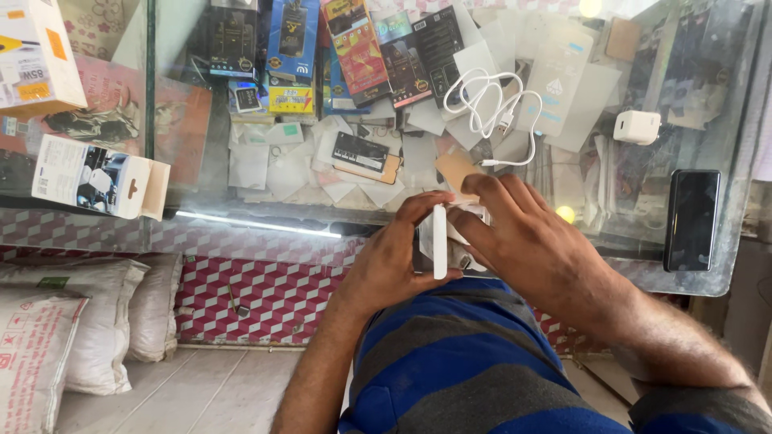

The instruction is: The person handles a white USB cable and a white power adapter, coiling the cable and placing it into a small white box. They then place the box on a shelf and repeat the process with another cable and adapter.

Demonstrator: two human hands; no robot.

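Both hands meeting just off the near edge of the glass counter [724, 273], above a blue-and-grey striped shirt [474, 362]. Left hand [394, 257] closed on a slim white phone-like slab [440, 241], held edge-up, thumb at its bottom, forefinger over its top. Right hand [531, 241] fingers spread flat against the slab's far side, pinching nothing clearly. On the counter: coiled white cable [490, 108] near the middle, white charger plug [637, 127] toward the right edge, black phone [691, 219] lying at the near right corner.
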